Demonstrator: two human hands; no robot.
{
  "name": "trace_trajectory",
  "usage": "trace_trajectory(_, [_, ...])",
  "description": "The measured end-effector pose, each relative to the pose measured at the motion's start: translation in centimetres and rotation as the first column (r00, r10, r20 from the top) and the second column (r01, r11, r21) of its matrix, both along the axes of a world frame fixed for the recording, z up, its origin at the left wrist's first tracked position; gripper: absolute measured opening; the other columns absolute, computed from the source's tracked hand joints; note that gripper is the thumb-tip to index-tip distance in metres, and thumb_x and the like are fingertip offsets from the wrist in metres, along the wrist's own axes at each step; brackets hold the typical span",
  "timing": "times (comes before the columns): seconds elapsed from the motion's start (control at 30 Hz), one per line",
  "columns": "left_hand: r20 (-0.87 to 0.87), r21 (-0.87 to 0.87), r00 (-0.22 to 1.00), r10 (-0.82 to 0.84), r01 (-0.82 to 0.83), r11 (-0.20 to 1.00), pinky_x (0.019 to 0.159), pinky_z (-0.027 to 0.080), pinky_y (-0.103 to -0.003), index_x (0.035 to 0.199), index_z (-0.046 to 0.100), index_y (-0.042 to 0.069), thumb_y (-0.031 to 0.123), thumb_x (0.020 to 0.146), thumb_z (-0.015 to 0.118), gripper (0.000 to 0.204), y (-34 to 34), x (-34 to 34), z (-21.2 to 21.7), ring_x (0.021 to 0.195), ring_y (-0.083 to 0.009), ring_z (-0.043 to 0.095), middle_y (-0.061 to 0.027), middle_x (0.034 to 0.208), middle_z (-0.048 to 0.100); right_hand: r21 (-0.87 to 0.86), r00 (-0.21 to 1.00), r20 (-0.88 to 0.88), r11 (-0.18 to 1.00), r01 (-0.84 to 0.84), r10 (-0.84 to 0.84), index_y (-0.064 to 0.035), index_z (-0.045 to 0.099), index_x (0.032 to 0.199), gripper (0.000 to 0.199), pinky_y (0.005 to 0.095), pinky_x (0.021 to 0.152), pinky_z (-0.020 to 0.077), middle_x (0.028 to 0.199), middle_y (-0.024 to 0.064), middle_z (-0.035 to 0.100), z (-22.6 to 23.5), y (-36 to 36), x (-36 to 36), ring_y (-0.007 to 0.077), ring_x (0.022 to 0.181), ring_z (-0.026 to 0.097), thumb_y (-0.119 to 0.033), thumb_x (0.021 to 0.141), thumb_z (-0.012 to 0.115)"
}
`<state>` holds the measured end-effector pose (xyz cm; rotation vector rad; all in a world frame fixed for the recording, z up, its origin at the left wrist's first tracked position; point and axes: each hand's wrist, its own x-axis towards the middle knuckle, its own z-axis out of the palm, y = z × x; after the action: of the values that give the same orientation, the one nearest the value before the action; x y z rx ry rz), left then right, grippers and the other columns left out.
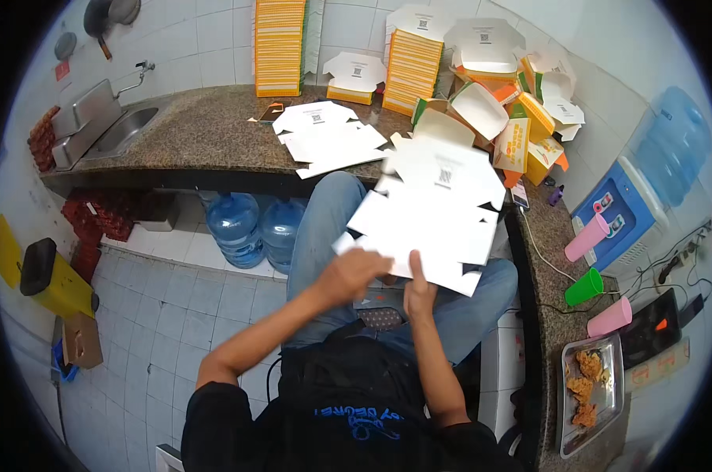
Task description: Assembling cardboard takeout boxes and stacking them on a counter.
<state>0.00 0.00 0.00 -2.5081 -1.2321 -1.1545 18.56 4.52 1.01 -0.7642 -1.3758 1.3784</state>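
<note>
I sit with a flat, unfolded white cardboard box blank (427, 216) held over my lap. My left hand (360, 271) grips its lower left edge. My right hand (419, 287) pinches the lower edge just beside it, one finger pointing up against the card. More flat white blanks (328, 138) lie on the granite counter (206, 130) in front of me. Folded orange and white boxes (521, 118) are heaped at the counter's corner on the right.
Tall stacks of flat orange-edged blanks (279, 47) lean on the tiled wall. A steel sink (124, 126) is at far left. Two blue water jugs (250, 228) stand under the counter. At right: a water dispenser (635, 197), pink and green cups (584, 287), a tray of fried food (588, 385).
</note>
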Motion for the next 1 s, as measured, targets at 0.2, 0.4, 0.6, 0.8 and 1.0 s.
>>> trace_trajectory(0.2, [0.862, -0.125, 0.48, -0.161, 0.51, 0.851, 0.098, 0.048, -0.035, 0.131, 0.054, 0.0, 0.035, 0.096, 0.064, 0.05, -4.4, 3.2, 2.8, 0.116, -0.0237, 0.061, -0.0136, 0.129, 0.061, 0.844, 0.825, 0.321, 0.536, -0.026, -0.465, -0.0123, 0.071, 0.121, 0.037, 0.0448, 0.11, 0.0357, 0.137, 0.0186, 0.057, 3.8, -1.9, 1.4, 0.0364, 0.133, 0.049, -0.013, 0.085, 0.064])
trace_trajectory(0.4, [0.967, -0.056, -0.192, 0.167, 0.477, 0.877, 0.083, 0.055, -0.027, 0.114, 0.061, 0.001, 0.008, 0.096, 0.065, 0.02, -5.9, 3.1, 9.4, 0.093, -0.0123, 0.067, -0.0063, 0.106, 0.068, 0.589, 0.951, 0.304, 0.797, -0.134, -0.064, -0.0093, 0.058, 0.138, 0.044, 0.0389, 0.11, 0.0381, 0.148, 0.0192, 0.047, 5.3, -4.1, 0.5, 0.033, 0.134, 0.049, -0.01, 0.093, 0.059])
trace_trajectory(0.6, [0.981, 0.054, -0.191, 0.017, 0.361, 0.931, 0.08, 0.055, -0.025, 0.109, 0.063, 0.001, 0.006, 0.094, 0.066, 0.016, -8.5, 3.9, 12.8, 0.091, -0.0103, 0.066, -0.0062, 0.101, 0.068, 0.61, 0.982, -0.169, 0.792, 0.037, 0.084, -0.0043, 0.055, 0.138, 0.043, 0.0409, 0.105, 0.0445, 0.133, 0.021, 0.06, 8.9, -10.0, -1.0, 0.0375, 0.124, 0.058, -0.012, 0.096, 0.06])
trace_trajectory(0.8, [0.995, 0.034, -0.098, -0.009, 0.249, 0.968, 0.078, 0.053, -0.025, 0.109, 0.064, -0.003, 0.01, 0.099, 0.061, 0.016, -9.4, 5.0, 12.2, 0.092, -0.0114, 0.066, -0.0076, 0.1, 0.07, 0.943, 0.96, 0.184, 0.313, -0.112, -0.211, -0.0047, 0.073, 0.112, 0.032, 0.046, 0.102, 0.0492, 0.128, 0.0215, 0.062, 10.9, -7.8, 0.9, 0.0409, 0.12, 0.06, -0.021, 0.084, 0.074])
trace_trajectory(1.0, [0.715, -0.329, 0.635, 0.293, -0.065, 0.942, 0.09, 0.053, -0.033, 0.117, 0.059, -0.008, 0.018, 0.106, 0.046, 0.031, -9.4, 3.8, 10.4, 0.102, -0.0191, 0.066, -0.0146, 0.112, 0.066, 0.756, 0.979, 0.114, 0.654, 0.025, -0.168, -0.0004, 0.069, 0.119, 0.043, 0.0405, 0.1, 0.049, 0.133, 0.0221, 0.059, 11.6, -6.7, 0.7, 0.0373, 0.118, 0.062, -0.009, 0.078, 0.078])
